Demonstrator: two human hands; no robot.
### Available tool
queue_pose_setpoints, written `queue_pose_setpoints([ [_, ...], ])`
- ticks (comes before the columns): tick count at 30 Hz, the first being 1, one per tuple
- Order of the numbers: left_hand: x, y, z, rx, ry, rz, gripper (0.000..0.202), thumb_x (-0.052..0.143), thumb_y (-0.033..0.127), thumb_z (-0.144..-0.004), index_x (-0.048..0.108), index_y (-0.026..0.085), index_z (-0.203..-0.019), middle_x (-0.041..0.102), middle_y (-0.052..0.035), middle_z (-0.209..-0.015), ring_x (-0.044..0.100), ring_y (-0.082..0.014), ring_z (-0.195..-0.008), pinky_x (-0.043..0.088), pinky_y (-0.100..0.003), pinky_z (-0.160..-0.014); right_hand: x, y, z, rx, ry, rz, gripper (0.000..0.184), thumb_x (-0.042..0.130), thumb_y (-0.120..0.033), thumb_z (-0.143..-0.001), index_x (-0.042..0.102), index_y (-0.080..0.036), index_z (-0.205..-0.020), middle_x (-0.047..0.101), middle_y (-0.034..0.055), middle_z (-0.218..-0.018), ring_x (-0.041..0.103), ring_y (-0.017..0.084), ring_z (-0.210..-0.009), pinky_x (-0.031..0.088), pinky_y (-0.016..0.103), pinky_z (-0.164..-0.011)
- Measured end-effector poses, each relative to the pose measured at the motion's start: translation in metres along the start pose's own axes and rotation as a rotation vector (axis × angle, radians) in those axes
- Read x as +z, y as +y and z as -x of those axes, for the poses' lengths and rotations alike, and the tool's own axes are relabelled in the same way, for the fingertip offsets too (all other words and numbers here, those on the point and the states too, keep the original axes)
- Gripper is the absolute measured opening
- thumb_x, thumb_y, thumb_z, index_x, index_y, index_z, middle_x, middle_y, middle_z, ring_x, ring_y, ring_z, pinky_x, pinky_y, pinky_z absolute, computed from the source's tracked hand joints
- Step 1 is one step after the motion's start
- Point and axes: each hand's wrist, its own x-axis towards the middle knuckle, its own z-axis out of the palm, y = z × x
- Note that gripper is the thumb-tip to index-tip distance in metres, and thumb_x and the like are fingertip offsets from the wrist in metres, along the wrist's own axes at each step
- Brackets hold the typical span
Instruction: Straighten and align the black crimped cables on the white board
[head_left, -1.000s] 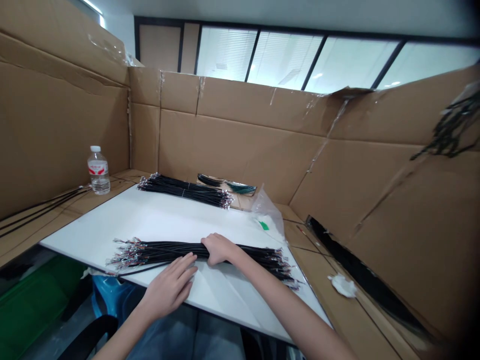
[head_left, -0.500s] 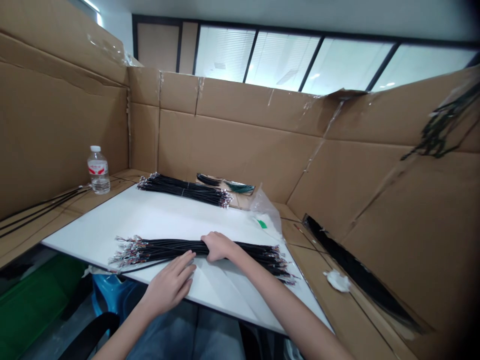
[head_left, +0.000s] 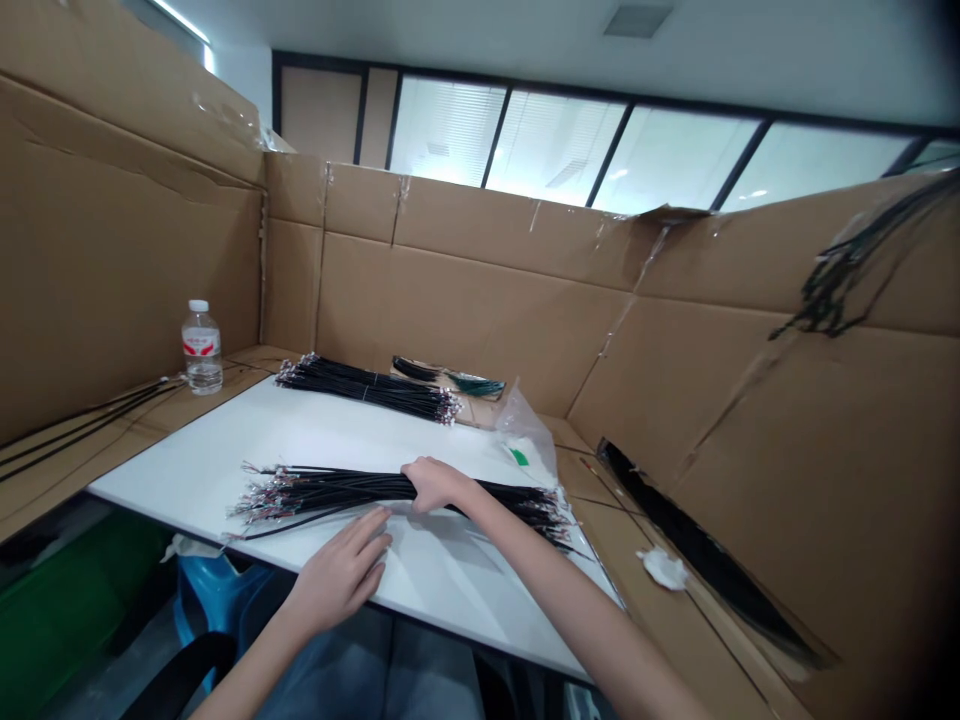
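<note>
Head view:
- The right hand (head_left: 439, 485) is closed over the middle of a bundle of black cables (head_left: 495, 497), which is gripped from above.
- The left hand (head_left: 341, 570) is seen with its fingers slightly spread, just below the bundle, at lower centre.
- The bundle lies across the front of a white board (head_left: 315, 440), with its crimped wire ends fanned out at both sides.
- A second, tied cable bundle (head_left: 367, 392) is laid along the board's far edge.
- A plastic bag (head_left: 521, 425) is placed at the far right corner of the board.
- A water bottle (head_left: 201, 345) stands at the left, against cardboard walls (head_left: 465, 300).
</note>
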Motion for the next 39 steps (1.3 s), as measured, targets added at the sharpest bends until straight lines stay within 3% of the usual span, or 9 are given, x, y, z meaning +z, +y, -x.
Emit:
queue_pose_setpoints([
  [12,-0.001,-0.001,0.004,-0.023,-0.031,0.038,0.027,0.039,0.019,-0.093,0.054,0.015,-0.115,0.041,-0.0134,-0.144,0.041,-0.0271,-0.133,0.047,-0.043,-0.102,-0.057,0.003,0.013,0.047,0.111,0.003,0.026,0.061,-0.032,-0.087,0.06,-0.011,-0.102,0.063,0.0057,-0.092,0.061,0.016,-0.079,0.051,0.032,-0.07],
  [20,-0.001,-0.001,0.002,-0.043,-0.041,0.048,0.027,0.038,0.02,-0.094,0.055,0.014,-0.114,0.04,-0.0135,-0.145,0.04,-0.0274,-0.133,0.046,-0.043,-0.103,-0.126,0.007,0.034,0.064,0.342,-0.087,0.024,0.066,-0.027,-0.08,0.061,-0.011,-0.096,0.063,0.0054,-0.087,0.059,0.016,-0.075,0.049,0.031,-0.069],
  [24,-0.002,0.0,0.003,-0.049,-0.054,0.063,0.029,0.038,0.024,-0.095,0.057,0.016,-0.115,0.045,-0.0115,-0.142,0.043,-0.0271,-0.131,0.048,-0.042,-0.101,-0.159,0.007,0.053,0.065,0.534,-0.198,0.021,0.066,-0.018,-0.068,0.061,-0.012,-0.087,0.064,0.005,-0.082,0.057,0.015,-0.069,0.044,0.026,-0.06],
  [30,0.0,-0.001,0.003,-0.063,-0.064,0.083,0.033,0.037,0.026,-0.096,0.059,0.014,-0.117,0.057,-0.0115,-0.129,0.056,-0.0257,-0.118,0.051,-0.04,-0.096,-0.193,-0.001,0.069,0.092,0.889,-0.396,0.013,0.059,-0.018,-0.061,0.053,-0.016,-0.073,0.058,0.0003,-0.069,0.05,0.013,-0.058,0.036,0.024,-0.048],
  [36,0.002,-0.002,0.002,-0.053,-0.076,0.092,0.035,0.036,0.028,-0.096,0.058,0.014,-0.12,0.058,-0.0113,-0.126,0.056,-0.0255,-0.116,0.051,-0.039,-0.096,-0.216,-0.014,0.064,0.191,1.296,-0.502,0.014,0.056,-0.021,-0.066,0.05,-0.016,-0.078,0.054,0.0021,-0.072,0.05,0.015,-0.064,0.04,0.028,-0.056],
  [39,0.002,-0.002,0.001,-0.048,-0.085,0.098,0.035,0.036,0.027,-0.095,0.058,0.014,-0.119,0.059,-0.0117,-0.125,0.057,-0.0257,-0.114,0.051,-0.04,-0.095,-0.224,-0.02,0.059,0.203,1.5,-0.657,0.012,0.058,-0.018,-0.067,0.048,-0.017,-0.074,0.05,0.0002,-0.069,0.049,0.015,-0.064,0.042,0.029,-0.06],
])
